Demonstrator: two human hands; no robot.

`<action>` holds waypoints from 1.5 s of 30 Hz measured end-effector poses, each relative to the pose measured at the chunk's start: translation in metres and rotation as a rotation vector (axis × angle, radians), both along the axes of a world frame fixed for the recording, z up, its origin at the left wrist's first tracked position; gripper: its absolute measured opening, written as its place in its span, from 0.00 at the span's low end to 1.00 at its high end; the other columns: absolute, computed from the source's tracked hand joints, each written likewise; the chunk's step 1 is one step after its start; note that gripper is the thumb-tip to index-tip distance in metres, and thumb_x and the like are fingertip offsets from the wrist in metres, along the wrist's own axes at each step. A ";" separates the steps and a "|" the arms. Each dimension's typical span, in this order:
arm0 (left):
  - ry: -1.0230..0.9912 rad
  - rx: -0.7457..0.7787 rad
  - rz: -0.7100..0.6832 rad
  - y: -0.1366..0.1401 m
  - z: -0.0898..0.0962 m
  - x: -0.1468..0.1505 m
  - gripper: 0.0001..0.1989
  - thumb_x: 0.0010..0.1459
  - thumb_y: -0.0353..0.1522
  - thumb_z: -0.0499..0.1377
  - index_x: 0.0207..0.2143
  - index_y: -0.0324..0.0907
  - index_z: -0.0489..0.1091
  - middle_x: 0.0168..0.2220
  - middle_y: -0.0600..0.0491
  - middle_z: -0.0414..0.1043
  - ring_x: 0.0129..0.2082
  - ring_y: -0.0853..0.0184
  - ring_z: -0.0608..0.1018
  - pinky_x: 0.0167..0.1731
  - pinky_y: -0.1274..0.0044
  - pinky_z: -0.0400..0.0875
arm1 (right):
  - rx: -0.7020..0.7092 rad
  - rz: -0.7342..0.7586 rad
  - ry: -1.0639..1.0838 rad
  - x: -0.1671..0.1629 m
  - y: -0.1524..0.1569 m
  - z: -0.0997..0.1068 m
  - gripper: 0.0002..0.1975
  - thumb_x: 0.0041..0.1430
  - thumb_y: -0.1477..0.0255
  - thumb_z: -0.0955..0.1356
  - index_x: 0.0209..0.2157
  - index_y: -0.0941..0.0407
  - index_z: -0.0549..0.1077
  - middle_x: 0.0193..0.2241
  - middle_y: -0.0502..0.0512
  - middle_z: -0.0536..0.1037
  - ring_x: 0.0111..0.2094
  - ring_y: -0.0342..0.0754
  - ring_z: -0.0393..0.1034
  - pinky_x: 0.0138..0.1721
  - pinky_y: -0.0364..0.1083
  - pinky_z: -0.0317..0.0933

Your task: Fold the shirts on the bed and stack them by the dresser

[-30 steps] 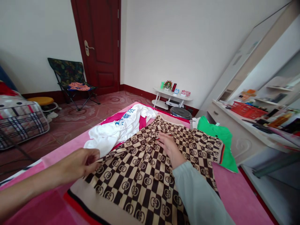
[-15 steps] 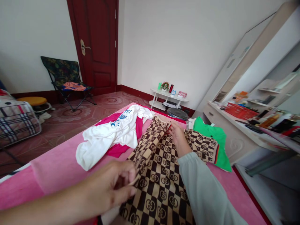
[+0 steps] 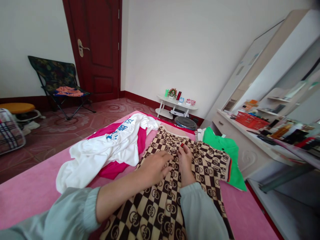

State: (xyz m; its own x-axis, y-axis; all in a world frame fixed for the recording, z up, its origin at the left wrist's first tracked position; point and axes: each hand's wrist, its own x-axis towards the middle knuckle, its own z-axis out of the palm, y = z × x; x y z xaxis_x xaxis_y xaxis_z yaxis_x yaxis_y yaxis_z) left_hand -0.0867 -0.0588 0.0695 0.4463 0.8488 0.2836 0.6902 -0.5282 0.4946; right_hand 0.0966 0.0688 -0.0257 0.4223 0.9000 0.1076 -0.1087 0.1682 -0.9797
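A brown and beige checked short-sleeved shirt [image 3: 172,210] lies spread on the pink bed cover, with its left side turned inward. Its right sleeve stretches out over a green garment [image 3: 225,145]. My right hand [image 3: 186,163] is closed over the middle of the shirt, pinching a bit of the folded-in sleeve where a small red edge shows. Close beside it, my left hand [image 3: 157,166] rests on the shirt with its fingers apart and slightly bent. To the left lie a white shirt [image 3: 100,156] with blue lettering and a magenta garment [image 3: 142,143] partly under it.
The pink bed cover [image 3: 247,211] runs beneath the clothes. Along the right stands a dresser [image 3: 252,153] with a red basket [image 3: 250,120] and bottles. A low white table [image 3: 176,102] is by the far wall, and a folding chair [image 3: 53,73] stands near the door [image 3: 97,50].
The shirt's left side has been laid inward and flattened. My left hand has let go of its edge and moved forward beside my right hand, which has come slightly nearer. The view has shifted right.
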 end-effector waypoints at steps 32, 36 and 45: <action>0.164 -0.009 0.115 0.034 -0.064 -0.012 0.29 0.62 0.45 0.45 0.62 0.42 0.58 0.66 0.42 0.46 0.66 0.52 0.48 0.62 0.57 0.40 | -0.013 0.031 -1.414 -0.043 0.086 0.065 0.19 0.58 0.72 0.58 0.42 0.61 0.76 0.44 0.62 0.75 0.47 0.52 0.65 0.50 0.47 0.55; 0.163 -0.021 0.114 0.034 -0.062 -0.013 0.29 0.63 0.45 0.45 0.62 0.43 0.57 0.66 0.42 0.47 0.66 0.53 0.48 0.62 0.58 0.40 | 0.002 0.051 -1.387 -0.055 0.091 0.059 0.14 0.54 0.74 0.62 0.37 0.61 0.77 0.44 0.64 0.74 0.48 0.54 0.65 0.52 0.49 0.54; 0.120 -0.017 0.169 0.033 -0.064 -0.011 0.30 0.61 0.45 0.48 0.64 0.46 0.53 0.68 0.46 0.38 0.67 0.53 0.43 0.63 0.59 0.41 | -0.066 0.256 -1.100 -0.080 0.134 0.059 0.25 0.40 0.79 0.69 0.46 0.63 0.72 0.41 0.63 0.77 0.43 0.57 0.71 0.46 0.50 0.63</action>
State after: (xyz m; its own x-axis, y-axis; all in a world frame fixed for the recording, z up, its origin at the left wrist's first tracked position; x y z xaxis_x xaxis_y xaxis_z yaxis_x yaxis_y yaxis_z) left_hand -0.0976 -0.0261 0.0051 0.3264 0.9188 0.2222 0.8228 -0.3918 0.4116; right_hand 0.0171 0.2030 0.0332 -0.0701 0.9642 0.2557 0.7939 0.2091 -0.5710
